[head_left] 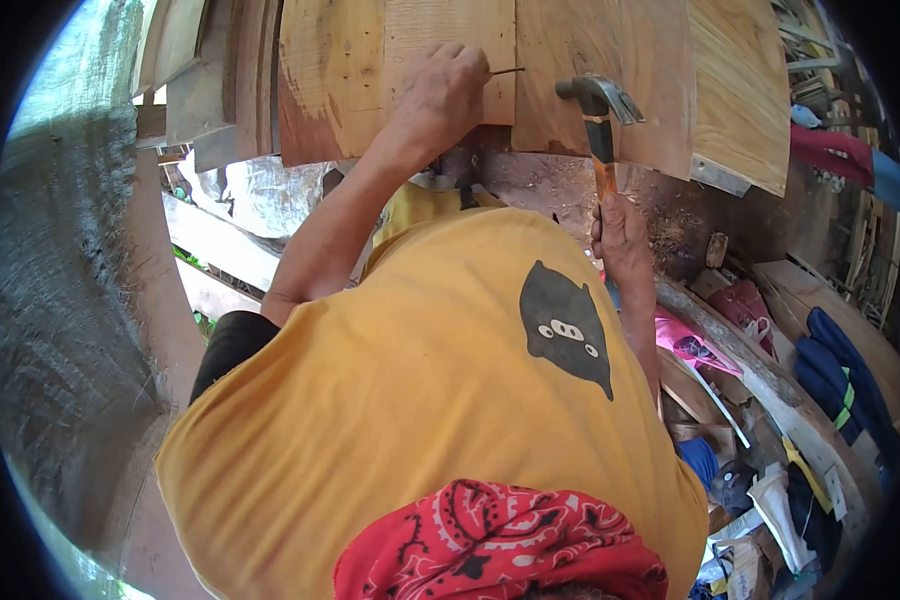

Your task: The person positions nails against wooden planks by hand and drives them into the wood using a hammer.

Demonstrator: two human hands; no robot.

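Note:
Wooden boards (560,30) lie side by side at the top of the head view. My left hand (442,92) rests over them with its fingers closed around a thin dark nail (508,71), whose end sticks out to the right. My right hand (622,232) grips the orange and black handle of a claw hammer (597,115). The hammer's head is up, above the boards' near edge or over them, to the right of the nail; it does not touch the nail.
Stacked planks (202,95) stand at the upper left, beside a large grey sheet (65,300). On the right, a long pole (770,390) runs past a pink item (695,340), dark blue cloth (830,370) and scattered scraps. Wood shavings lie on the ground beyond my body.

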